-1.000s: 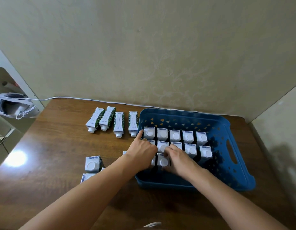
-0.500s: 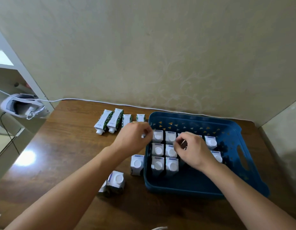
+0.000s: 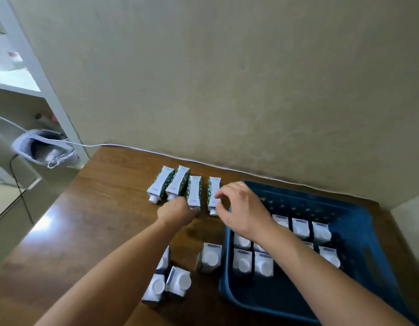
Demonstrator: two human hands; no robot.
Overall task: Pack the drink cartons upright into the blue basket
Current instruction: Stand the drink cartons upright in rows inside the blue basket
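Note:
The blue basket (image 3: 308, 196) sits on the right of the table, with several white-capped drink cartons (image 3: 300, 228) standing upright in it. Four green-and-white cartons lie flat in a row left of the basket's far corner. My left hand (image 3: 177, 211) is curled over the cap end of the third lying carton (image 3: 194, 189), which still rests on the table. My right hand (image 3: 242, 211) reaches across the basket's corner, its fingers spread around the cap end of the fourth lying carton (image 3: 213, 190). More cartons (image 3: 210, 258) stand on the table close to me, left of the basket.
A white cable (image 3: 142, 149) runs along the wall at the table's back edge. Off the table's left edge hangs a white headset-like object (image 3: 42, 150) beside a white shelf. The wooden table (image 3: 105, 208) ends in a wall corner on the right.
Both hands left the basket and moved up and left to the row of lying cartons. The view swung left, so the basket now lies further right.

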